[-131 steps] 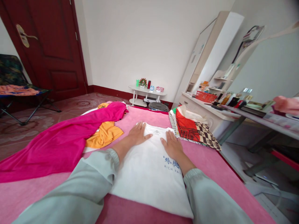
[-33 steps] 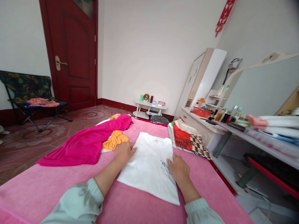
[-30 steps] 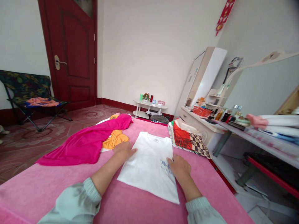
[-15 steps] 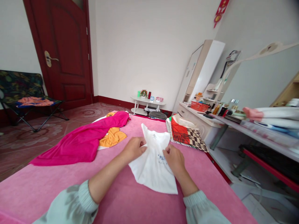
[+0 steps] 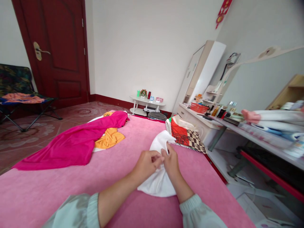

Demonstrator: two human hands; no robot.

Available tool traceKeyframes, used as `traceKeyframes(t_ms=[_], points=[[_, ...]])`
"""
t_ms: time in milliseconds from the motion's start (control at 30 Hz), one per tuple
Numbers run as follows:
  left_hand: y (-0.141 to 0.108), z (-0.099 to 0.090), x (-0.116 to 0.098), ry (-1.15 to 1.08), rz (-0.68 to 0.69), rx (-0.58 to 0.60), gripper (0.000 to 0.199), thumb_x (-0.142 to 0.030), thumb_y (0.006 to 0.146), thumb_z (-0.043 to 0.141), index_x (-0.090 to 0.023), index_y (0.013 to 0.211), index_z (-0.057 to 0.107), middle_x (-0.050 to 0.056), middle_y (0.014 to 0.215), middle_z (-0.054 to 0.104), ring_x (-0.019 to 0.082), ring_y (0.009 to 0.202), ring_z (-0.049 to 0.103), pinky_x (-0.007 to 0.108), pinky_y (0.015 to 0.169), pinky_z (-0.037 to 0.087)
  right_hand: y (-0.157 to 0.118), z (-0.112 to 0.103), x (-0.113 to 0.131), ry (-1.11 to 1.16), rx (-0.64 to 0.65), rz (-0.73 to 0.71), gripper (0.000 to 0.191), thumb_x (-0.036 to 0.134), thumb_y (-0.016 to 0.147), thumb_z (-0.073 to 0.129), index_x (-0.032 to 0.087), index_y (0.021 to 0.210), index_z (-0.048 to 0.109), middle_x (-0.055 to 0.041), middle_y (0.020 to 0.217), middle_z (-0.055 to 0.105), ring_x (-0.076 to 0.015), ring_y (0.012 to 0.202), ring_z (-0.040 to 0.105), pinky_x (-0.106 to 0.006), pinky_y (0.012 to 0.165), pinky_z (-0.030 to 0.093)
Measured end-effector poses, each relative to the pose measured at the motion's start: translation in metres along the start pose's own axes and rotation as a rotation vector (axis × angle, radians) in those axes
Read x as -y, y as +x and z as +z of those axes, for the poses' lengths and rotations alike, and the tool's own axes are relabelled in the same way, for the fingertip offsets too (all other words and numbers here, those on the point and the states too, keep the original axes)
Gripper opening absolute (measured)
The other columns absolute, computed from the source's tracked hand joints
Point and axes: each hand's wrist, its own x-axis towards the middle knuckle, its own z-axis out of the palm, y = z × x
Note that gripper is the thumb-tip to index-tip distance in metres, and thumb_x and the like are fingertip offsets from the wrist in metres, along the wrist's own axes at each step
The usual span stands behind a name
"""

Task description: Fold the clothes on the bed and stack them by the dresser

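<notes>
A white T-shirt (image 5: 156,185) hangs in soft folds over the pink bedcover, its upper end tipped over to the right and its print out of sight. My right hand (image 5: 171,161) pinches the cloth at its right side, thumb and fingers closed on it. Close against the right thumb, my left hand (image 5: 147,164) is curled in a pinch at the middle of the shirt; the exact bit of cloth between its fingertips is hard to see.
On the pink bed (image 5: 114,190), a magenta garment (image 5: 71,142) and an orange one (image 5: 110,138) lie at left. Folded patterned clothes (image 5: 187,136) rest at the right edge. Beyond stand a dresser (image 5: 197,118), a low white table (image 5: 147,101) and a folding chair (image 5: 23,98).
My left hand has moved right, up to my right hand. The shirt has been folded inward, narrowing it and hiding its printed front. The view has turned slightly right.
</notes>
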Motion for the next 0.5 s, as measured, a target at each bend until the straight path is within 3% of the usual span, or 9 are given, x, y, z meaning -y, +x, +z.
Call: traceKeyframes(t_ms=[67, 167, 233, 333, 433, 500], points=[[0.007, -0.017, 0.005, -0.007, -0.010, -0.145, 0.024, -0.029, 0.085, 0.047, -0.015, 0.079, 0.066, 0.001, 0.070, 0.068, 0.013, 0.062, 0.060, 0.021, 0.058, 0.043, 0.001, -0.005, 0.016, -0.044, -0.047, -0.137, 0.026, 0.027, 0.085, 0.046, 0.015, 0.102, 0.061, -0.0095, 0.097, 0.062, -0.0222, 0.094, 0.056, -0.034, 0.085, 0.044], [0.013, -0.043, 0.030, 0.188, -0.026, -0.295, 0.024, -0.030, 0.086, 0.046, -0.017, 0.081, 0.066, 0.002, 0.076, 0.068, 0.015, 0.071, 0.061, 0.022, 0.064, 0.042, 0.016, -0.027, 0.036, -0.146, -0.079, -0.289, 0.020, 0.021, 0.088, 0.043, 0.016, 0.096, 0.061, -0.0077, 0.089, 0.057, -0.0192, 0.087, 0.054, -0.031, 0.079, 0.045], [0.014, -0.053, 0.053, 0.313, -0.094, -0.270, 0.022, -0.027, 0.086, 0.047, -0.018, 0.085, 0.067, 0.003, 0.081, 0.069, 0.017, 0.076, 0.062, 0.023, 0.067, 0.041, 0.041, -0.051, 0.041, -0.240, -0.107, -0.376, 0.019, 0.020, 0.088, 0.043, 0.016, 0.094, 0.061, -0.0062, 0.086, 0.054, -0.0183, 0.083, 0.053, -0.030, 0.076, 0.044], [0.014, -0.055, 0.078, 0.408, -0.226, -0.177, 0.023, -0.023, 0.083, 0.050, -0.019, 0.099, 0.066, 0.003, 0.087, 0.071, 0.017, 0.080, 0.063, 0.024, 0.068, 0.040, 0.099, -0.094, 0.036, -0.483, -0.112, -0.473, 0.024, 0.021, 0.086, 0.045, 0.016, 0.103, 0.062, -0.0058, 0.084, 0.054, -0.0195, 0.081, 0.051, -0.032, 0.075, 0.043], [0.016, -0.050, 0.085, 0.441, -0.250, -0.111, 0.026, -0.024, 0.082, 0.052, -0.022, 0.106, 0.064, 0.001, 0.088, 0.070, 0.017, 0.081, 0.063, 0.024, 0.067, 0.039, 0.168, -0.126, 0.017, -0.735, -0.060, -0.499, 0.036, 0.022, 0.085, 0.044, 0.017, 0.117, 0.060, -0.0080, 0.090, 0.057, -0.0214, 0.084, 0.053, -0.033, 0.076, 0.043], [0.019, -0.047, 0.083, 0.454, -0.248, -0.082, 0.025, -0.024, 0.082, 0.052, -0.023, 0.103, 0.064, 0.000, 0.086, 0.070, 0.017, 0.080, 0.063, 0.023, 0.066, 0.038, 0.207, -0.137, -0.004, -0.880, 0.009, -0.441, 0.040, 0.022, 0.084, 0.045, 0.019, 0.121, 0.059, -0.0088, 0.096, 0.059, -0.0224, 0.084, 0.055, -0.035, 0.077, 0.043]])
